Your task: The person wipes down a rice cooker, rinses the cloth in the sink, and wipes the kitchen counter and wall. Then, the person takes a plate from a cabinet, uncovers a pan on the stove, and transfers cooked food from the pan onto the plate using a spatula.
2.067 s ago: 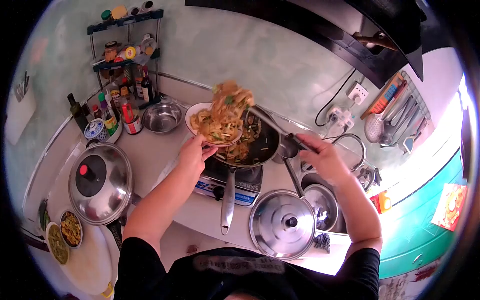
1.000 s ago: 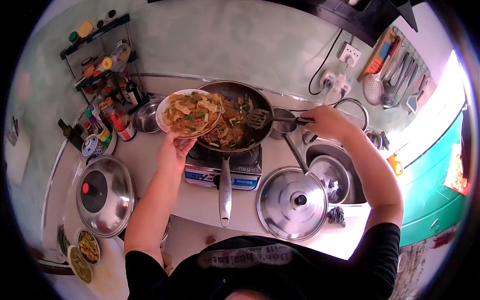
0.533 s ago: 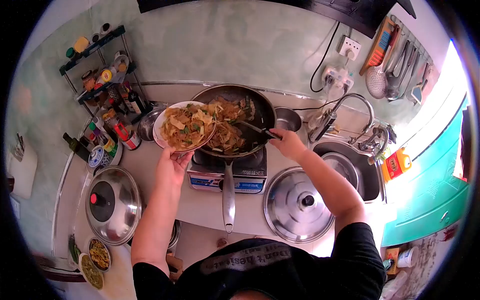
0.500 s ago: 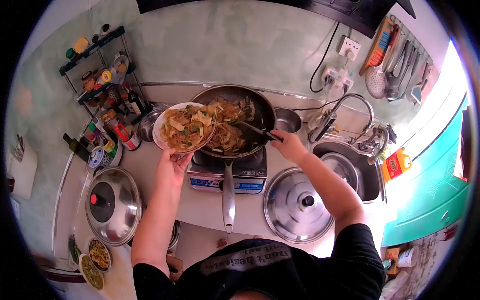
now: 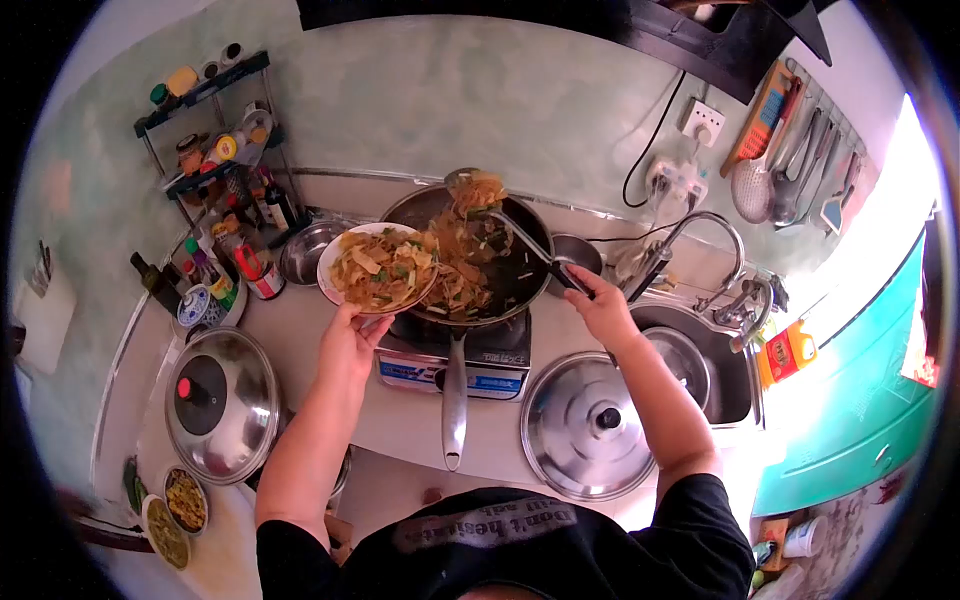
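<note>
My left hand (image 5: 356, 338) grips the near underside of a white plate (image 5: 327, 252), which is heaped with cooked noodles (image 5: 378, 268) and green bits. The plate is held tilted over the left edge of a dark frying pan (image 5: 522, 265). In my right hand (image 5: 600, 305) is the black handle of a metal spatula (image 5: 530, 240). A clump of noodles (image 5: 478, 192) is lifted on its head above the far side of the pan, hiding much of the head. More noodles (image 5: 462, 285) lie in the pan, which sits on a portable gas stove (image 5: 455, 370).
Domed lids lie on the counter, one at left (image 5: 235, 400) and one at right (image 5: 588, 440). A sink (image 5: 735, 385) with a faucet (image 5: 735, 240) is at right. The spice rack (image 5: 210, 185) and bottles stand at left. The pan handle (image 5: 454, 410) points toward me.
My right hand has moved slightly right and down, and the spatula has lifted a clump of noodles toward the far side of the pan. The plate remains at the pan's left edge.
</note>
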Demonstrator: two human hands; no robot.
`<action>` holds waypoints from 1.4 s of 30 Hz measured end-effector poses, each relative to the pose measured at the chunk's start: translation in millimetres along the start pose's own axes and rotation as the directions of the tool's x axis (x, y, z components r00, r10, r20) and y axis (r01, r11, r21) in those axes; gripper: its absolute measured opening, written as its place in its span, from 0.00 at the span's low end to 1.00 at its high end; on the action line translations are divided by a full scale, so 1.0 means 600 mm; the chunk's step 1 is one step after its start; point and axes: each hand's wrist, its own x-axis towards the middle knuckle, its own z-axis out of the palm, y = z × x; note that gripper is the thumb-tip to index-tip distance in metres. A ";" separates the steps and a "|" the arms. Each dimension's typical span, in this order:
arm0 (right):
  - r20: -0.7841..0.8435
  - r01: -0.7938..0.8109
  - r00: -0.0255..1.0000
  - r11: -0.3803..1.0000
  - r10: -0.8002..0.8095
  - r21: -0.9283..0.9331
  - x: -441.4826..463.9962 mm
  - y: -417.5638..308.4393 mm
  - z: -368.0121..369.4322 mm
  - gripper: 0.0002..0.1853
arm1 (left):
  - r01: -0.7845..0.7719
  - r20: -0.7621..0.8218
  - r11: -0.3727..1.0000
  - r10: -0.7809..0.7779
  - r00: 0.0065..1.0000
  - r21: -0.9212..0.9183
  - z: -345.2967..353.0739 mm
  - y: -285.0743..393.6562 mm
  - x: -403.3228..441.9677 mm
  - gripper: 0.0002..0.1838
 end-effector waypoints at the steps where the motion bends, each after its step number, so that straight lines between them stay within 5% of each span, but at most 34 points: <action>1: 0.004 0.005 1.000 1.000 -0.005 -0.008 0.002 -0.009 -0.010 0.19 | 0.002 0.013 1.000 -0.003 1.000 0.006 -0.002 -0.002 0.002 0.14; 5: 0.060 0.106 0.993 0.991 -0.101 -0.087 0.006 -0.038 -0.049 0.19 | 0.000 0.038 0.999 -0.001 0.999 0.038 -0.018 -0.007 0.014 0.15; 7: 0.162 -0.004 0.985 0.940 0.063 -0.340 0.002 -0.066 -0.073 0.20 | 0.005 0.034 0.999 -0.007 0.999 0.045 -0.018 0.000 0.007 0.15; 12: 0.339 0.268 0.938 0.769 -0.070 -0.580 0.026 -0.030 -0.090 0.21 | -0.025 0.036 0.998 0.023 0.999 0.052 -0.023 0.013 0.003 0.15; 17: 0.336 -0.047 0.928 0.947 0.159 -0.319 0.047 -0.003 0.020 0.21 | -0.026 -0.013 0.996 0.027 1.000 0.086 -0.014 0.017 -0.007 0.14; 20: 0.227 -0.080 0.970 0.996 0.088 -0.045 0.049 0.038 0.077 0.21 | 0.011 0.001 0.998 -0.011 1.000 0.059 -0.025 0.014 0.000 0.14; 23: 0.224 -0.229 0.948 0.973 0.228 -0.019 0.025 0.008 0.068 0.21 | 0.011 -0.020 0.998 -0.010 1.000 0.059 -0.028 0.013 -0.002 0.14; 35: 0.131 -0.255 0.966 0.910 0.224 0.327 -0.025 0.009 0.040 0.20 | -0.008 -0.005 0.998 0.008 1.000 0.067 -0.029 0.007 0.004 0.14; 42: 0.096 -0.152 0.986 0.968 0.135 0.198 -0.014 -0.012 -0.008 0.20 | -0.007 0.019 0.999 0.006 1.000 0.036 -0.016 -0.003 0.009 0.14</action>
